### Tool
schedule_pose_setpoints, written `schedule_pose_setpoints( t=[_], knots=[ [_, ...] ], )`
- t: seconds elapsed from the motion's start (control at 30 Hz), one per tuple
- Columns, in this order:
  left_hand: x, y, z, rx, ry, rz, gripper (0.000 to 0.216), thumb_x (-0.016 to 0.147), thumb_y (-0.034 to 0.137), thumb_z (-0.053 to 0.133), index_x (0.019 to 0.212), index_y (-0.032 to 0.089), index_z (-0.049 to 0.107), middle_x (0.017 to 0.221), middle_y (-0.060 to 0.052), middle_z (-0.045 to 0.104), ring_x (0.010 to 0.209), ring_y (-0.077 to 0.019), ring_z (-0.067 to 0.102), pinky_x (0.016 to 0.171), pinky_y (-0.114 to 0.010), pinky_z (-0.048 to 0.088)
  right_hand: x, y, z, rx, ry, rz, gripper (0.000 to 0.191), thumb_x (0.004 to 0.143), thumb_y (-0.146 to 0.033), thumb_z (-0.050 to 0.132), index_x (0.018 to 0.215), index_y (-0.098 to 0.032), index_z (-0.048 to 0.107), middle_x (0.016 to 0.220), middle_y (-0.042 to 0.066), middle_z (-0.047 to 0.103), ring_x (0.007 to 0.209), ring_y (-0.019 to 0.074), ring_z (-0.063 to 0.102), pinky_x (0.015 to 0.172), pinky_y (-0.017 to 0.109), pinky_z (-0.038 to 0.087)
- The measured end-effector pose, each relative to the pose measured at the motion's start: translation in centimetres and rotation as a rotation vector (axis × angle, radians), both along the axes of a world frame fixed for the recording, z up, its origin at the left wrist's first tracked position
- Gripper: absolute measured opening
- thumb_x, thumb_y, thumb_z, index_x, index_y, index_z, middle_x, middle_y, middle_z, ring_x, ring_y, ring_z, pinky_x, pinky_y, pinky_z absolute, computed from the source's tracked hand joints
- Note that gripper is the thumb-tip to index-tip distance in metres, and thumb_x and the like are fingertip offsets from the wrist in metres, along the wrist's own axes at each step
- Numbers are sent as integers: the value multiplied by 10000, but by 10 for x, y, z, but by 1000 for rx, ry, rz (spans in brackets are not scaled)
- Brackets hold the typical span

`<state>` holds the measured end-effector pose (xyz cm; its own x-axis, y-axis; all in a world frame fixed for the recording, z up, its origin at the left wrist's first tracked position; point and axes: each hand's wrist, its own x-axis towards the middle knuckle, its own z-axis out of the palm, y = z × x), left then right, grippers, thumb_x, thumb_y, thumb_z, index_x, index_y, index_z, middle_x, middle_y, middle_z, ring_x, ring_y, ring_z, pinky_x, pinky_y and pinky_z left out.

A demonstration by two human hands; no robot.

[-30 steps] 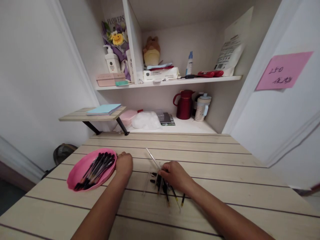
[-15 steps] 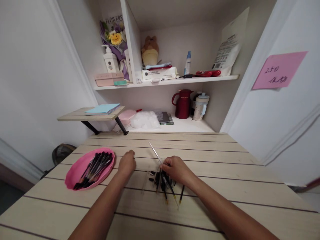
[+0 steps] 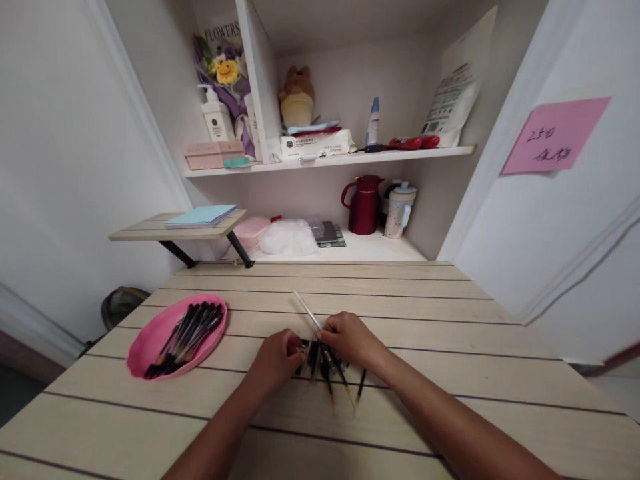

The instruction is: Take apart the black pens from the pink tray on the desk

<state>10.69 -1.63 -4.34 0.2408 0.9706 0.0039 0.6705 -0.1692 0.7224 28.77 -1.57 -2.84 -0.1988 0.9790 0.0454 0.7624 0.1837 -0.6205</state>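
Note:
A small heap of loose pen parts (image 3: 330, 370), black and clear, lies on the wooden table (image 3: 450, 373) in front of me. My right hand (image 3: 350, 339) rests on the heap with its fingers pinched round a thin clear pen tube (image 3: 307, 309) that sticks up and away. My left hand (image 3: 277, 357) has its fingers curled at the left edge of the heap, touching the pieces; what it grips is hidden. A pink oval dish (image 3: 150, 340) with several black pens (image 3: 187, 330) sits to the left.
Behind the table a small wooden riser (image 3: 150, 233) carries a light blue notebook (image 3: 200, 215). The white alcove holds a red jug (image 3: 363, 204), a white cup (image 3: 399, 209), a plastic bag and shelf items. A pink note (image 3: 553, 137) is stuck to the right wall.
My left hand has moved right from beside the pink dish to the heap of pen parts. My right hand has stayed on the heap with the clear tube.

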Motion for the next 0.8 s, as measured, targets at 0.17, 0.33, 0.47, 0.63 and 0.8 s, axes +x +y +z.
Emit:
schedule_pose_setpoints(
  t=[0.17, 0.33, 0.47, 0.63, 0.8],
  knots=[
    [2, 1, 14, -244, -504, 17, 312, 648, 295, 580, 922, 148, 603, 736, -45, 634, 586, -126, 536, 492, -208, 365, -7, -5, -7, -92, 83, 81, 272, 747, -332, 461, 621, -145, 612, 490, -16, 536, 438, 71, 434, 422, 180, 261],
    [4, 3, 16, -325, -815, -15, 326, 672, 337, 593, 923, 130, 602, 806, -75, 637, 600, -103, 543, 512, -191, 368, -16, -11, -8, -67, 86, 177, 227, 748, -325, 481, 667, -164, 619, 534, -22, 572, 468, 74, 468, 438, 177, 268],
    [5, 5, 10, -256, -824, 89, 263, 631, 348, 632, 742, 110, 620, 624, -41, 615, 534, -96, 515, 500, -192, 366, -20, -14, 1, -17, -42, 159, 216, 740, -330, 508, 665, -168, 630, 580, -2, 607, 526, 91, 499, 477, 189, 284],
    [12, 3, 7, -169, -803, 175, 264, 625, 367, 626, 551, 134, 527, 467, 21, 523, 439, -72, 437, 465, -190, 351, -26, -19, 8, 64, -253, 75, 211, 718, -367, 532, 721, -181, 631, 725, 48, 657, 657, 149, 558, 535, 228, 297],
    [16, 0, 12, -157, -870, 182, 262, 642, 378, 609, 589, 134, 529, 546, 5, 565, 484, -80, 479, 513, -201, 394, -27, -22, 10, 101, -224, 9, 186, 694, -351, 542, 683, -179, 613, 695, 53, 653, 650, 164, 563, 526, 235, 299]
  ],
)
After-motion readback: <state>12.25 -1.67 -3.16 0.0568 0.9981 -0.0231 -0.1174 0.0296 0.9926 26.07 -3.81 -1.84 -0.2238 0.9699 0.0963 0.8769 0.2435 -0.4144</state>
